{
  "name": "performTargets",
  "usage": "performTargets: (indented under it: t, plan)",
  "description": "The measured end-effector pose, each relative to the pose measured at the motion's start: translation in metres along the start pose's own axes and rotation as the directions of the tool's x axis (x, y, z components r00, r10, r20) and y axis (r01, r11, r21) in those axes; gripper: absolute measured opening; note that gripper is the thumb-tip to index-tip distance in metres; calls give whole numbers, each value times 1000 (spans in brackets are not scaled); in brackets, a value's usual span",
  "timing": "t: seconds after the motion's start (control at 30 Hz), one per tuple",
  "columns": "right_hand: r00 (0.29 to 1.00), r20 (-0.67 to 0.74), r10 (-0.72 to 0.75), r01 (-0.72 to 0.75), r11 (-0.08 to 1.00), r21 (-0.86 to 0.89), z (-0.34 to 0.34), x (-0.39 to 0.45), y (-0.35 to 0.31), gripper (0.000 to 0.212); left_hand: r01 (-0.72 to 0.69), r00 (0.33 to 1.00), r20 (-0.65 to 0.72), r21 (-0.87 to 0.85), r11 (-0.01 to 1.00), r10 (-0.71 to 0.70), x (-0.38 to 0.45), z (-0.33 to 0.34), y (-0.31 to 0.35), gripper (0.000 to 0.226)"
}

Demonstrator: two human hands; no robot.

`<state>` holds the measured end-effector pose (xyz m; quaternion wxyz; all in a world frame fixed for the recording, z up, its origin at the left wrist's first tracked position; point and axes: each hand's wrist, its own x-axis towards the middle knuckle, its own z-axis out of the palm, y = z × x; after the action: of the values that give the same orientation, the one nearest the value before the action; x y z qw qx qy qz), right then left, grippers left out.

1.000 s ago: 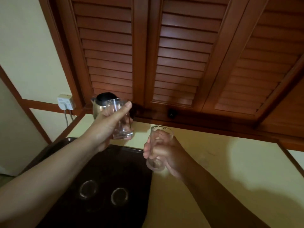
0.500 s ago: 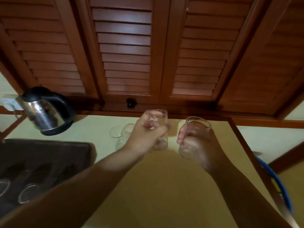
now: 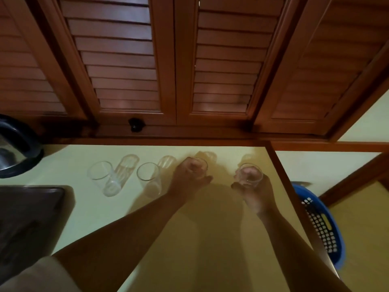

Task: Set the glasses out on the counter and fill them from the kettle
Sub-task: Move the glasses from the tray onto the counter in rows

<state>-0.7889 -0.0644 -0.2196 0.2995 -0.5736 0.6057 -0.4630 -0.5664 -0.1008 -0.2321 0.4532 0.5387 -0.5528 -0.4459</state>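
The counter (image 3: 221,239) is a broad, smooth yellow slab with a wooden lip, backed by slatted wooden shutters (image 3: 126,60). A dark tray (image 3: 31,218) sits at its left end, and a blue perforated basket (image 3: 322,226) stands off its right edge. The kettle (image 3: 14,150), shiny metal with a black base and handle, stands at the far left, half out of frame.

Two empty glasses, the first (image 3: 105,180) and the second (image 3: 150,181), already stand upright near the back, side by side but apart. The left hand (image 3: 189,182) is closed around a third glass (image 3: 197,168), and the right hand (image 3: 251,190) is wrapped around a fourth (image 3: 250,174), continuing the same row. Whether their bases touch the counter yet is hard to tell through the blur.

These are plain, straight-sided clear tumblers: light, rigid, slick and breakable. They are probably best held around the middle of the wall, fingers off the rim, and set down gently.
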Motion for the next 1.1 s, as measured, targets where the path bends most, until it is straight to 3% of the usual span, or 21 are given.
performTargets:
  t: [0.17,0.4,0.6,0.67,0.73,0.83,0.9,1.0,1.1]
  plan:
    - [998,40,-45,46,998,-43,9,13,17,30,-15,1000,-17,20,1000,16,10,12,-20,44]
    - [985,36,-170,169,985,32,16,26,37,28,-65,998,-9,56,996,66,9,21,-35,47]
    - [994,42,-98,92,988,120,14,21,52,34,-66,998,13,72,995,65,12,22,-41,48]
    - [996,49,-73,64,985,161,13,20,53,46,-48,999,20,62,997,47,12,23,-39,46]
    - [996,80,-24,5,973,230,10,18,54,77,-44,999,26,41,998,43,11,24,-37,47]
    - [994,104,-28,6,979,204,6,13,52,114,-20,997,70,47,999,16,6,21,-30,67]
    - [994,101,-42,23,984,175,2,7,45,125,-10,995,97,63,998,3,2,14,-26,93]
    - [991,-6,-133,133,990,49,-8,-1,24,124,-26,993,120,47,999,20,-7,1,-14,125]
    - [964,-49,-262,255,960,-116,-16,-3,-4,109,-61,990,129,21,998,58,-17,-15,7,139]
